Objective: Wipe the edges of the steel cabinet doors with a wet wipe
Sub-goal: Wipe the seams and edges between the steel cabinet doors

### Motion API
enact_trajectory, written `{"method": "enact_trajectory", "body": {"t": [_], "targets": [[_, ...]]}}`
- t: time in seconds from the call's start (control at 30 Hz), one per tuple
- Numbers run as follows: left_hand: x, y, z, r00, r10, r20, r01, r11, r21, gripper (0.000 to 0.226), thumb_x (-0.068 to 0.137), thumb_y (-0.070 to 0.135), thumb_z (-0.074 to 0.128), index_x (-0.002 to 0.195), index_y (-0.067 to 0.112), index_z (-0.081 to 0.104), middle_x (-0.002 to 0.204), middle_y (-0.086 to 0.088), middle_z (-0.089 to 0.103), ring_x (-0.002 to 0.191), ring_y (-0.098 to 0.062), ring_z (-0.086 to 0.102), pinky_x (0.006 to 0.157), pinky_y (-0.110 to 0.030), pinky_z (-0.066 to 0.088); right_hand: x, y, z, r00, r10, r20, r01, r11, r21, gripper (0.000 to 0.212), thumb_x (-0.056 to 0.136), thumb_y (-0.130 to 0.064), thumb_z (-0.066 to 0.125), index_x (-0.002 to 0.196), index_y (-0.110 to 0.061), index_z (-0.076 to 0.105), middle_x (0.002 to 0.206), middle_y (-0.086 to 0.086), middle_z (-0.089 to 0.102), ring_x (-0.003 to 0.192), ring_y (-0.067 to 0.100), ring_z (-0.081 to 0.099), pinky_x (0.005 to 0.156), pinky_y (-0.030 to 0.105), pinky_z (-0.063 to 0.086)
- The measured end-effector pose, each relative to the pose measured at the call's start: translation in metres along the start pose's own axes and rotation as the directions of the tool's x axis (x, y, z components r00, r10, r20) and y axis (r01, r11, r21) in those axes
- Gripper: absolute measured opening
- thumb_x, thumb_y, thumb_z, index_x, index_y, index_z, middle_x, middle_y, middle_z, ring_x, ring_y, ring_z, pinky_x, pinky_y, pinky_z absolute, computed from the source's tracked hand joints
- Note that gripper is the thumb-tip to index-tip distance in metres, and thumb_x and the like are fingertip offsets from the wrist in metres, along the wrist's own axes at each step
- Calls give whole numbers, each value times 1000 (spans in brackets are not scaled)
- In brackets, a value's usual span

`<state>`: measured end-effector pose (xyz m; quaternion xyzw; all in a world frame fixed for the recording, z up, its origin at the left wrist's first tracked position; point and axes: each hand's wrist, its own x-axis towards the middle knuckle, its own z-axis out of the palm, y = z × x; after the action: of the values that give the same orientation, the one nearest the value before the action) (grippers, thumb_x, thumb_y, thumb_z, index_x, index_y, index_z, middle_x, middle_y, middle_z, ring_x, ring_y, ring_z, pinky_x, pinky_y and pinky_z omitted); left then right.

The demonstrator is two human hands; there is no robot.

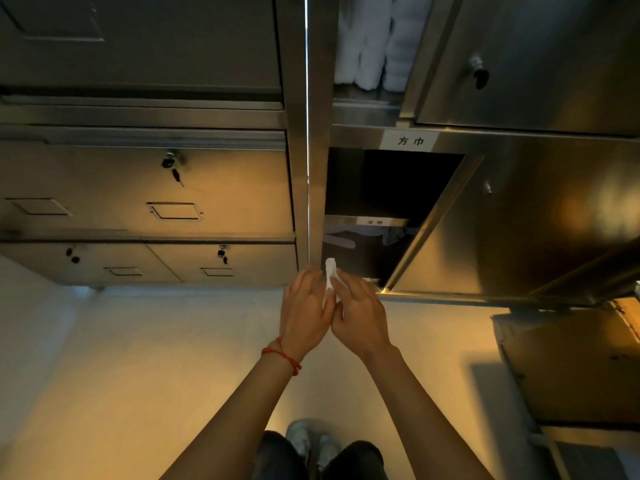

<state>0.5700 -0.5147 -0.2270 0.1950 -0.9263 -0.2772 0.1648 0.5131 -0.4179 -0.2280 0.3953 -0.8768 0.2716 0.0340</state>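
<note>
Both hands meet low in the head view: my left hand (304, 311) and right hand (358, 315) pinch a twisted wet wipe (330, 277) between them, near the bottom of the steel frame post (317, 188). I'd refold it flat for a clean face, then run it along the open door's edge (427, 225). Rolled towels (374, 46) sit in the shelf above; a cardboard box (568, 362) crowds the floor beside the door.

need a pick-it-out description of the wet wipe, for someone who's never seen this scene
Start at the tall steel cabinet post beside the open compartments and follow it down to its foot. There both hands, left and right, meet. The thin, crumpled white wet wipe sticks up between them, the only white thing held.
</note>
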Motion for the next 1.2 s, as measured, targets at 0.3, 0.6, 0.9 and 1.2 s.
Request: {"method": "enact_trajectory", "body": {"t": [0.3,0.6,0.9,1.2], "targets": [[-16,-3,-7,990,-136,-44,136,990,18,39,94,24,51,128,5,52,131,-13,53,133,-27,35,105,-34,24,2,0,3,980,-123,155,115,992,60,46,89,-13,58,134,-12,49,140,11,45,130,25,40,104,35,35],[-30,-27,-28,965,-223,-141,240,964,118,26,88,6,58,112,0,65,125,-18,57,128,-32,40,99,-40,32,11,-24,14,968,-224,117,218,974,58,36,71,-1,77,106,-5,69,118,18,62,107,32,61,84,43,52],[-50,-70,-59,952,-245,-182,266,959,102,22,87,8,57,106,8,69,128,-13,55,133,-29,34,101,-36,26,23,-70,46,947,-274,168,268,962,59,35,76,-10,75,110,-10,68,124,18,59,114,35,55,90,46,46],[-75,-129,-117,970,-146,-194,183,966,185,18,68,2,77,86,5,73,106,-20,66,112,-41,55,85,-49,46,31,-142,87,920,-314,235,330,943,-33,15,83,-7,66,96,-8,72,128,16,56,122,30,49,97,41,41]]}}
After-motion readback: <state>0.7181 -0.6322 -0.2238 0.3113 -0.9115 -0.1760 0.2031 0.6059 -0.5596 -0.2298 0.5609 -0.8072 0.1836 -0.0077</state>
